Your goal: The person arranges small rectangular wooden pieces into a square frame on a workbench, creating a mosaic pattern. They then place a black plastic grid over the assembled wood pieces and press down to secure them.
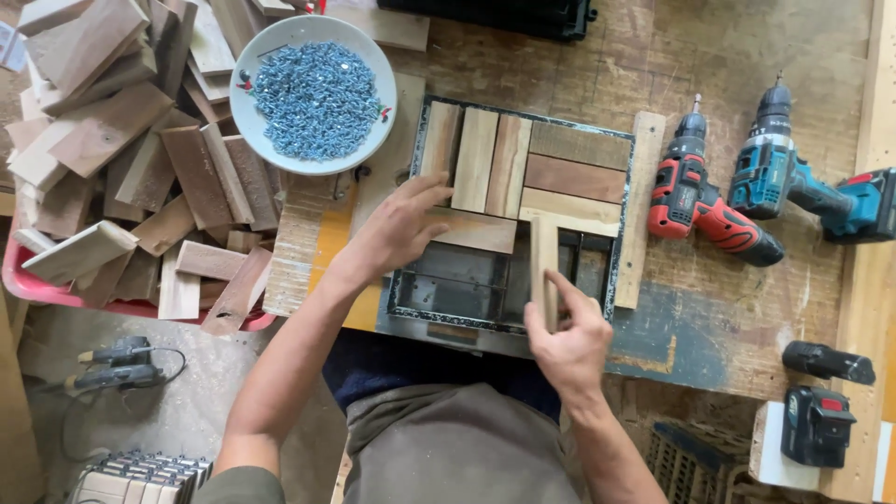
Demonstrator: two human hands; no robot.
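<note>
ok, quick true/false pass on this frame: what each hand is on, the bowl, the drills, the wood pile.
1. The right hand grips a narrow pale wooden strip standing upright in the dark metal frame. True.
2. The left hand rests inside the white round bowl. False: it presses on a wooden block in the frame.
3. The bowl holds blue-grey screws. True.
4. Both cordless drills are red. False: one red drill, one teal drill.
5. The pile of loose wooden offcuts lies to the right of the frame. False: it lies to the left, in a red tray.
</note>
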